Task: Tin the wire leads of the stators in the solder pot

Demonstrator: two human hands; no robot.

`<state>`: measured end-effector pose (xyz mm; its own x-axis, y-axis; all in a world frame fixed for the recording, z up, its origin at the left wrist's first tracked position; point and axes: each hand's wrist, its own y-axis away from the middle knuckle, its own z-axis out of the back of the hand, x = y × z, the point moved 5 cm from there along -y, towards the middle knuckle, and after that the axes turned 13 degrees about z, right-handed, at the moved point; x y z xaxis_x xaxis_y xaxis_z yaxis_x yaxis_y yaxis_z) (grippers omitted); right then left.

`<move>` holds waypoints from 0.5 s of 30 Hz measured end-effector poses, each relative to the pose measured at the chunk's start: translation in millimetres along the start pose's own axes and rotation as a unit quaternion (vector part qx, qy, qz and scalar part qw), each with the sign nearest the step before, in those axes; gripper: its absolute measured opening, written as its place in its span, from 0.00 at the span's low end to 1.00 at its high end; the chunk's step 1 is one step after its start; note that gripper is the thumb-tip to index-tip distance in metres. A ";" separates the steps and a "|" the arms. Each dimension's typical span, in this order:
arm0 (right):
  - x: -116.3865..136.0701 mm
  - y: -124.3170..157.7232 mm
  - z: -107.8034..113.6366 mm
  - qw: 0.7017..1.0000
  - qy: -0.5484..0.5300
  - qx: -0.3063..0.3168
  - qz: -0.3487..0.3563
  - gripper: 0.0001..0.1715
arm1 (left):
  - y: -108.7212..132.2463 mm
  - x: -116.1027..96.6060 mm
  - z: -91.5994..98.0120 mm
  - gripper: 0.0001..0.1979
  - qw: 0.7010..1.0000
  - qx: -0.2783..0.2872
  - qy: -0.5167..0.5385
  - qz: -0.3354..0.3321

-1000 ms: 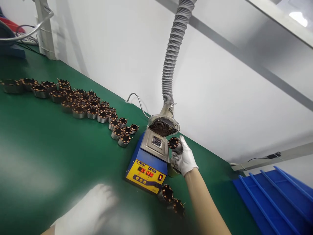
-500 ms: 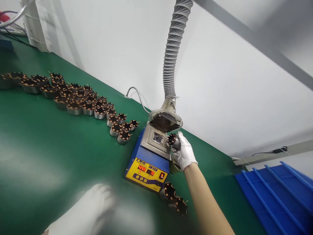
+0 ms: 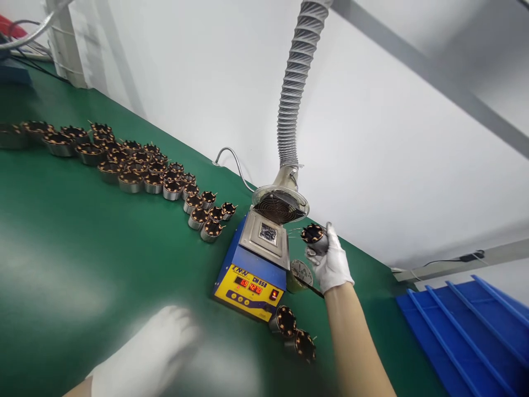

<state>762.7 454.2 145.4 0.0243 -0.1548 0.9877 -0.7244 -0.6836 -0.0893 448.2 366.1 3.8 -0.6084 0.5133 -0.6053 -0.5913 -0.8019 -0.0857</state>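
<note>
My right hand [image 3: 330, 264], in a white glove, grips a motor stator [image 3: 313, 234], a steel ring with copper windings and thin wire ends pointing left. It is held just right of a blue and yellow solder pot [image 3: 248, 295] with a lit red display; its small square bath [image 3: 268, 234] looks shiny. Below the hand stands a round tin [image 3: 301, 274] with a dark stick in it. Over the bare table at lower left is my gloved left hand [image 3: 152, 347]; its fingers are too smeared to read, and no object shows in it.
Many stators [image 3: 152, 182] stand in a long cluster at left. Two others [image 3: 285, 321] lie at the pot's front right corner. A fume hood [image 3: 281, 203] on a grey hose [image 3: 291, 105] hangs behind the bath. A blue ribbed bin [image 3: 467, 331] is at right.
My right hand has drawn the stator to the right, away from the pot's edge, uncovering more of the tin. My left hand stays low at the left. The display digits differ.
</note>
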 end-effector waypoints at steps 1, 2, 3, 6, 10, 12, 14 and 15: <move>1.1 -2.1 0.6 1.000 -0.023 -0.015 -0.007 0.22 | 0.4 0.8 0.1 0.09 1.000 -0.002 0.003 -0.001; 1.3 -4.2 -0.9 0.998 -0.055 -0.020 -0.015 0.22 | 0.5 1.5 0.4 0.10 1.000 -0.002 0.006 0.000; 1.1 -6.0 -4.5 0.995 -0.100 -0.015 -0.023 0.22 | 0.3 2.0 1.1 0.10 1.000 0.000 0.005 0.003; 1.8 -5.6 -22.5 0.964 -0.257 0.054 -0.042 0.21 | -3.4 -2.2 6.6 0.09 1.000 0.018 -0.011 0.006; 9.1 14.6 -33.0 0.924 -0.352 0.143 -0.043 0.16 | -11.9 -22.1 25.1 0.07 0.999 0.034 -0.012 -0.006; 14.4 30.9 -30.2 0.916 -0.359 0.172 -0.036 0.14 | -14.1 -31.6 33.1 0.07 0.999 0.037 0.007 -0.016; 19.3 48.1 -25.3 0.915 -0.354 0.188 -0.038 0.16 | -14.2 -34.2 35.3 0.06 0.999 0.036 0.019 -0.022; 21.4 56.4 -23.1 0.917 -0.347 0.194 -0.044 0.18 | -13.8 -31.7 33.6 0.07 0.999 0.035 0.019 -0.015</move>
<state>706.4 428.8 164.5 0.6009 -0.4111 0.6855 -0.4025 -0.8966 -0.1849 457.9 371.2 50.7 -0.5704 0.5241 -0.6324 -0.6459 -0.7619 -0.0489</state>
